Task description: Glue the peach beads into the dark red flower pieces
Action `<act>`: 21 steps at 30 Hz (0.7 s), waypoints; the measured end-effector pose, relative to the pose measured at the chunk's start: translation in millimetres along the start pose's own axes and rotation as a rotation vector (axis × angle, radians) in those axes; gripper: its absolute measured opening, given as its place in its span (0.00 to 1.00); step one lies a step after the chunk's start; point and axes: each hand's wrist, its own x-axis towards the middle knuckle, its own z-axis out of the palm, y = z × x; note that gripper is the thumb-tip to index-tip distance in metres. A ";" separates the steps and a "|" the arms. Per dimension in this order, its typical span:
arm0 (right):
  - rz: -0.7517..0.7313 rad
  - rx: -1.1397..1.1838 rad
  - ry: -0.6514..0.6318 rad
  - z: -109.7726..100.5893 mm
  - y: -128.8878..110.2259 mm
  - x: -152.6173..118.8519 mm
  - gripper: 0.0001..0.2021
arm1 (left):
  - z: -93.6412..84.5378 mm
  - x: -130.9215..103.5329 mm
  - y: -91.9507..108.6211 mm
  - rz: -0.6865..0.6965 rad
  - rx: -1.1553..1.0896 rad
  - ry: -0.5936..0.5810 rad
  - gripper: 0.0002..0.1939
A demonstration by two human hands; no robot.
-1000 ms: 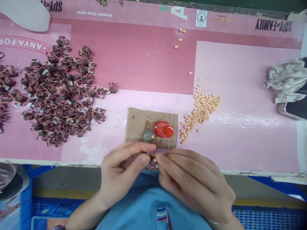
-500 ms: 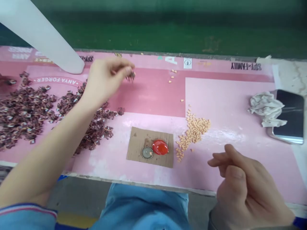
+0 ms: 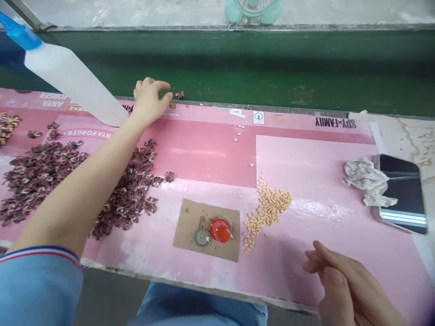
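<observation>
My left hand (image 3: 152, 97) reaches over the far edge of the pink table, its thumb and fingers apart. Just beyond its fingertips, a small dark-brown figure piece (image 3: 180, 95) lies on the green belt-like surface. Under my left forearm spreads a heap of similar brown pieces (image 3: 44, 176). My right hand (image 3: 346, 285) is at the lower right with its fingers pressed together; whether anything is between them is hidden. To its left lie a pile of small beige pieces (image 3: 272, 206) and a cardboard square (image 3: 186, 231) bearing a red cap-like dish (image 3: 220, 231) and a bottle cap (image 3: 203, 237).
A white squeeze bottle (image 3: 74, 81) with a blue top leans in at the left. Crumpled tissue (image 3: 365, 179) lies against a phone (image 3: 403, 190) on the right. The green surface (image 3: 288, 68) runs along the table's far side, with a small fan (image 3: 253, 7) behind it.
My left hand has moved from above the table to the green surface and let go of the brown figure piece. My right hand keeps its closed pose. The view has tilted up.
</observation>
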 end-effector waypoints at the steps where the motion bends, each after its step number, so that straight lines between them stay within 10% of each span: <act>1: -0.011 -0.010 -0.020 -1.2 2.7 1.7 0.18 | -2.6 -17.3 1.2 0.054 0.028 -0.035 0.25; 9: -0.374 -0.303 -0.227 3.2 20.7 18.7 0.04 | 17.4 -153.3 -29.7 0.542 -0.100 -0.134 0.15; 21: -0.468 -0.423 -0.217 24.6 12.4 25.0 0.05 | 0.7 -175.6 -8.4 0.561 -0.106 0.246 0.07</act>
